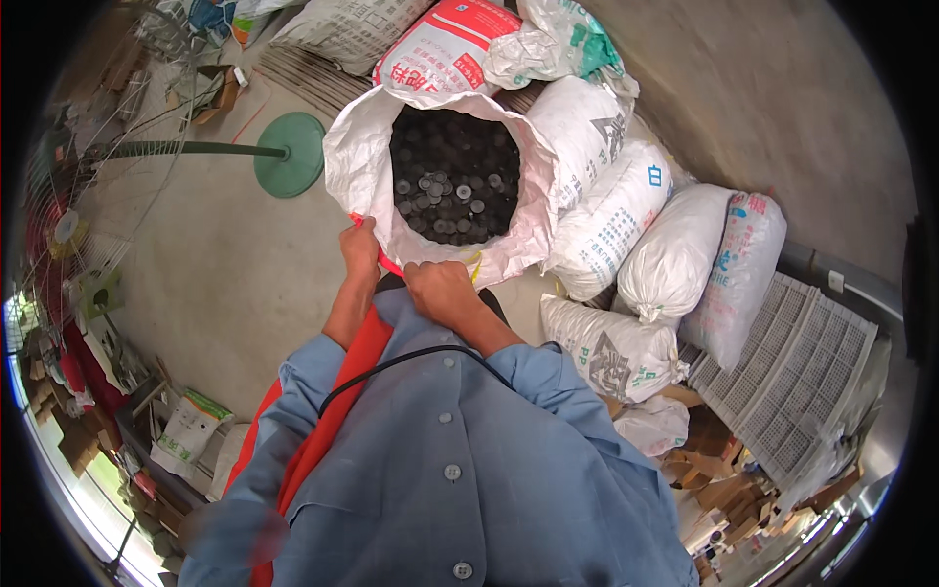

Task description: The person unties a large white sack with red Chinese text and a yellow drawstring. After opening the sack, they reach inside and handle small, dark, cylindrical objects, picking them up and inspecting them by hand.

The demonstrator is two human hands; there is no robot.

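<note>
A large white woven sack [347, 147] stands in front of me with its mouth wide. Inside it lie many small round dark grey discs, like caps [435, 188]; a few on top look lighter. My left hand [360, 249] is closed on the near left rim, where a red strip [389, 265] shows along the edge. Close to its right, my right hand [440, 292] is closed too, knuckles up, on the near rim. A small yellow piece [476, 266] shows just beside that hand. The fingertips of both hands are partly hidden.
Filled white sacks [606, 215] lie along the right, with a red-and-white sack [445, 44] behind. A green round stand base [290, 155] and a fan [67, 225] are at left. Grey grid panels [782, 372] lean at right. Red cloth [337, 411] and a black cord [421, 350] cross my front.
</note>
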